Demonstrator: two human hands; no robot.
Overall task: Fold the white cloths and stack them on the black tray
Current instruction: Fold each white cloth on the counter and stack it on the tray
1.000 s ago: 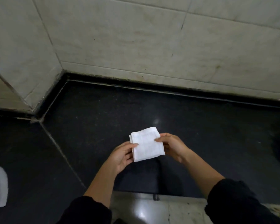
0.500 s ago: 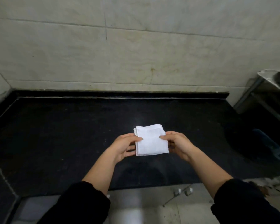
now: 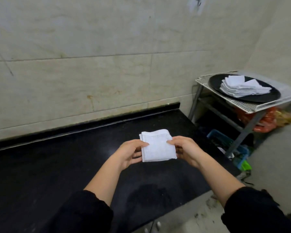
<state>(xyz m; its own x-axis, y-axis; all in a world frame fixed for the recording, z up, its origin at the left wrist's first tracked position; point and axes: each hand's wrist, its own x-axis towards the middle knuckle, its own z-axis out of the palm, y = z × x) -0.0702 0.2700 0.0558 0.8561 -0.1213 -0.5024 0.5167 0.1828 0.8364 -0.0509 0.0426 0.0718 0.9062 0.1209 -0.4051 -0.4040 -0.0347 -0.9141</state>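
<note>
A folded white cloth (image 3: 156,146) is held flat above the black counter (image 3: 57,165). My left hand (image 3: 129,153) pinches its left edge, thumb on top. My right hand (image 3: 183,149) pinches its right edge the same way. At the far right a round black tray (image 3: 262,96) sits on a metal wire rack (image 3: 249,106). A stack of several folded white cloths (image 3: 242,87) lies on that tray.
A tiled wall runs behind the counter. Below the rack are a blue crate (image 3: 225,142), orange bags (image 3: 265,121) and green litter (image 3: 245,165) on the floor. The counter ends at its right edge near the rack.
The view has swung to the right, bringing the rack, the tray and its stack into sight. Both hands keep the same hold on the folded cloth.
</note>
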